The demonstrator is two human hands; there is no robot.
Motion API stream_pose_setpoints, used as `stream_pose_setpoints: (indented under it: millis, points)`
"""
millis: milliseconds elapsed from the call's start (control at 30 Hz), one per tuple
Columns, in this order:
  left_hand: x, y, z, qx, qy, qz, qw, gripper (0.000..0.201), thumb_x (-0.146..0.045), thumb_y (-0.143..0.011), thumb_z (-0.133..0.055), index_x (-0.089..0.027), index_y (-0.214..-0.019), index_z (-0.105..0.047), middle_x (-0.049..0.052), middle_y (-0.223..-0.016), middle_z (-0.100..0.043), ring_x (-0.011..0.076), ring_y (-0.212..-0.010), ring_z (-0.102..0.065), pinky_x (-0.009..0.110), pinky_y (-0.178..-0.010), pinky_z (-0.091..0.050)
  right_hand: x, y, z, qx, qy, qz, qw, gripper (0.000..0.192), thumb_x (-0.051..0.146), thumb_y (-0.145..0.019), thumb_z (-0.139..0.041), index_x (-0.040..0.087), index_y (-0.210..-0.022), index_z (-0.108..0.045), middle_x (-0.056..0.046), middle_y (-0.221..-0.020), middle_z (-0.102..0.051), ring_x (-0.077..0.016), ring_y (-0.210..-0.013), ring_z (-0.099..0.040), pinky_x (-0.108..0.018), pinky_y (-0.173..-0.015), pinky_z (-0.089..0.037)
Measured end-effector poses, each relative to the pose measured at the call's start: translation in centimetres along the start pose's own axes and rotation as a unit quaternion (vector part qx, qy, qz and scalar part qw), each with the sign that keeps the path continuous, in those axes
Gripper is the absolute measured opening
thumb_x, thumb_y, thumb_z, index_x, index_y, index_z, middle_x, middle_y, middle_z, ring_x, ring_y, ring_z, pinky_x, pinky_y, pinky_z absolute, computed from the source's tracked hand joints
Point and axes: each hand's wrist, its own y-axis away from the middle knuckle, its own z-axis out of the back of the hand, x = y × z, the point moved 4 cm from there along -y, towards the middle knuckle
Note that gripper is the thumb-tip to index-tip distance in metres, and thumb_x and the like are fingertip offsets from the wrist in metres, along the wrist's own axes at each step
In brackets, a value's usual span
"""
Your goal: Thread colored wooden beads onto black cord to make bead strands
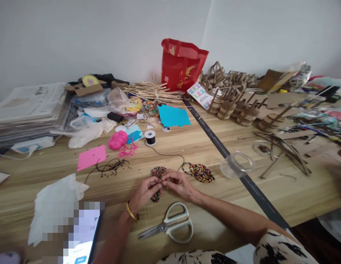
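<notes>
Together, both hands met over a loop of coloured beads (157, 172) near the front edge of the table (269, 183). The left hand (144, 191), a gold bangle (131, 212) on its wrist, had its fingertips pinched shut on the beads, part of the loop hanging below the fingers. The right hand (178, 184) had its fingers pinched closed on the same loop from the other side, touching the left fingertips. Just right of the hands lay a second bead loop (200, 171), with black cord (170, 154) running from it back to a spool (150, 136). Scissors (170, 224), blades shut, lay on the table just in front of the wrists. Farther back sat a pink yarn ball (118, 140), a pink card (91, 157), a blue sheet (173, 116) and a red bag (181, 66) against the wall. A clear tape roll (238, 165) rested to the right beside a black strip (222, 146).
</notes>
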Motion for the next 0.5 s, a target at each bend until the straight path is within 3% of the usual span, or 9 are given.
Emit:
stream_pose_setpoints:
  millis: [300,500]
  points:
    - [-0.2,0.0,-0.9,0.033,-0.05,-0.025,0.998,0.03,-0.044,-0.074,-0.06,-0.014,-0.074,-0.054,0.0,-0.062,-0.057,0.0096,-0.049,-0.05,0.02,-0.046,-0.04,-0.2,0.8,-0.1,-0.03,-0.056,-0.018,0.998,0.026,0.041,-0.078,-0.061,0.015,-0.08,-0.063,-0.002,-0.074,-0.056,-0.0082,-0.054,-0.052,-0.02,-0.049,-0.041]
    - [-0.1,0.1,-1.6,0.007,-0.217,-0.055,0.975,0.016,-0.028,-0.078,-0.055,-0.013,-0.071,-0.059,-0.001,-0.059,-0.053,0.0116,-0.054,-0.046,0.021,-0.051,-0.036,-1.2,1.2,-0.1,-0.021,-0.041,-0.067,0.997,0.023,0.037,-0.078,-0.061,0.014,-0.079,-0.06,0.001,-0.065,-0.054,-0.0079,-0.054,-0.048,-0.019,-0.049,-0.038]
